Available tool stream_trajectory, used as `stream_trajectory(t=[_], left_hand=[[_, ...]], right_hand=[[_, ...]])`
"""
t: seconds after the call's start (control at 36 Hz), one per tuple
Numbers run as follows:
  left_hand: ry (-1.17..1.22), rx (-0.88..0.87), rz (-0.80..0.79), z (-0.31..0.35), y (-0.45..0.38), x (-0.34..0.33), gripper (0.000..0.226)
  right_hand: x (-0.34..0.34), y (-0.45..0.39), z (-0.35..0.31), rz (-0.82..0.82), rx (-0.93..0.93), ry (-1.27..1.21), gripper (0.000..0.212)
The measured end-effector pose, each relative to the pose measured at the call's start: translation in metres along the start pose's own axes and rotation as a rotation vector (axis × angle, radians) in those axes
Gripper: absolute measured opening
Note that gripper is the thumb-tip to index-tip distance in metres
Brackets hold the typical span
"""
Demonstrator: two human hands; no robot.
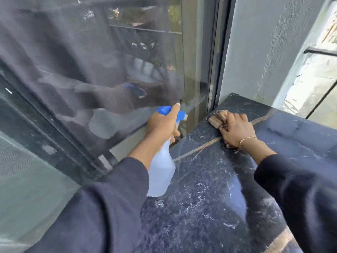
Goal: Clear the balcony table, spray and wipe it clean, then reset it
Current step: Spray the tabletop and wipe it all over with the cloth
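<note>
We see two hands over one dark marbled tabletop (209, 189), which fills the frame from 3 to 6 o'clock. The left hand (162, 123), near centre, is wrapped round the neck of one spray bottle (160, 176) — blue head up, pale body hanging down at the tabletop's 9 o'clock edge. The right hand (235, 127), towards 2 o'clock, is bunched round one tan cloth (217, 118) pressed on the tabletop's far corner. One gold bracelet (246, 140) circles that wrist. Both sleeves are dark. One glass door (100, 70) stands at 10 o'clock — one pale wall (255, 42) at 1.
</note>
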State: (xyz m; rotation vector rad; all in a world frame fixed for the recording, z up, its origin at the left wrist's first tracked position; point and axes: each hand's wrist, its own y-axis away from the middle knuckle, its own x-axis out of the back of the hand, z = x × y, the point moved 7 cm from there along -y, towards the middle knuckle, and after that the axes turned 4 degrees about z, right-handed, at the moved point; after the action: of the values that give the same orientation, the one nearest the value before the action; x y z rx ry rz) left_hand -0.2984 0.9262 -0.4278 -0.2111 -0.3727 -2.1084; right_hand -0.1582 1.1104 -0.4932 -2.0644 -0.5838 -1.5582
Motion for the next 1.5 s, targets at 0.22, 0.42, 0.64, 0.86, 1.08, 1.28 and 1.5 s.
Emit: stream_trajectory(t=[0.22, 0.42, 0.64, 0.86, 1.08, 1.28, 1.5], left_hand=[[-0.11, -0.005, -0.014, -0.015, 0.02, 0.03, 0.035], [-0.147, -0.013, 0.017, -0.031, 0.034, 0.048, 0.041], [-0.171, 0.025, 0.107, -0.04, 0.038, 0.061, 0.037], [-0.186, 0.045, 0.175, -0.044, 0.041, 0.072, 0.036], [-0.137, 0.081, 0.214, -0.045, 0.041, 0.086, 0.035], [-0.047, 0.075, 0.243, -0.049, 0.039, 0.092, 0.033], [-0.04, 0.06, 0.214, -0.051, 0.038, 0.082, 0.034]], right_hand=[[0.007, 0.014, -0.01, 0.0, -0.059, 0.007, 0.051], [0.007, 0.037, -0.015, 0.001, -0.063, 0.012, 0.055], [0.008, 0.047, -0.016, -0.009, -0.084, 0.005, 0.058], [0.006, 0.045, -0.014, 0.0, -0.089, 0.015, 0.059], [0.005, 0.044, -0.011, 0.009, -0.097, 0.017, 0.054], [0.003, 0.02, -0.024, 0.006, -0.1, 0.036, 0.051], [-0.025, 0.05, -0.117, -0.036, 0.261, -0.007, 0.06]])
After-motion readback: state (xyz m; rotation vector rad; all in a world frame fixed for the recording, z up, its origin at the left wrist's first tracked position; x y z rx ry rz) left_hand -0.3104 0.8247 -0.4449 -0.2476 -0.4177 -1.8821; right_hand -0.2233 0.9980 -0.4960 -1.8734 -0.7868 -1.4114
